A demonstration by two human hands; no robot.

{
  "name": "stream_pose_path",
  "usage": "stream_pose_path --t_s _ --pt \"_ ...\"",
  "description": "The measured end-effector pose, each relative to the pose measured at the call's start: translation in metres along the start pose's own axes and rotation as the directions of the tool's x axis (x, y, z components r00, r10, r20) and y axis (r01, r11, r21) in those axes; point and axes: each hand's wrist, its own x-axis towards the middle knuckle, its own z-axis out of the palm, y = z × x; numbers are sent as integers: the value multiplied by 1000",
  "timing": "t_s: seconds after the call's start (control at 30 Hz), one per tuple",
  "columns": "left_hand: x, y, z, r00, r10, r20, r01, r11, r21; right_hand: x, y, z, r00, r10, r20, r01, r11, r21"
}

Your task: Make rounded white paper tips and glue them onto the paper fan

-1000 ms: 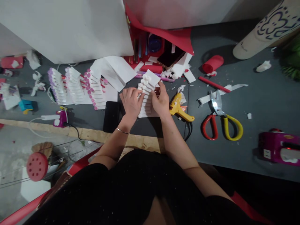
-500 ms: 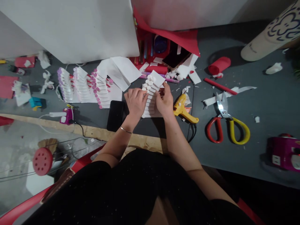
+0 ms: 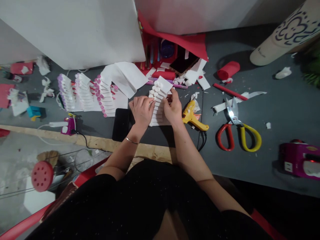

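My left forearm (image 3: 121, 150) slants rightward from the near side, and my right forearm (image 3: 191, 153) slants leftward. My left hand (image 3: 142, 110) is back-up, fingers bent, thumb close beside the index finger. My right hand (image 3: 173, 108) sits apart from it, index stretched far, thumb raised on the left.

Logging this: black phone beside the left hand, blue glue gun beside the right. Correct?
Not quite: the glue gun is yellow, not blue, as the head view shows. It lies beside the right hand, the black phone beside the left hand.
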Motion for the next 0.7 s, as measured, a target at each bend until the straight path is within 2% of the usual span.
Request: stream_pose_path --t_s 0.17,0.43,0.7 --pt "-1 -1 2 1000 6 -16 -6 1000 -8 0 1 0 1000 2 -3 -2 1000 -23" --pt "1 0 0 996 -34 77 37 998 -47 -1 0 -1 1000 14 -11 -14 1000 -15" --pt "1 0 5 1000 10 19 -10 1000 -23 -1 -1 -3 1000 10 -7 -10 999 -37"
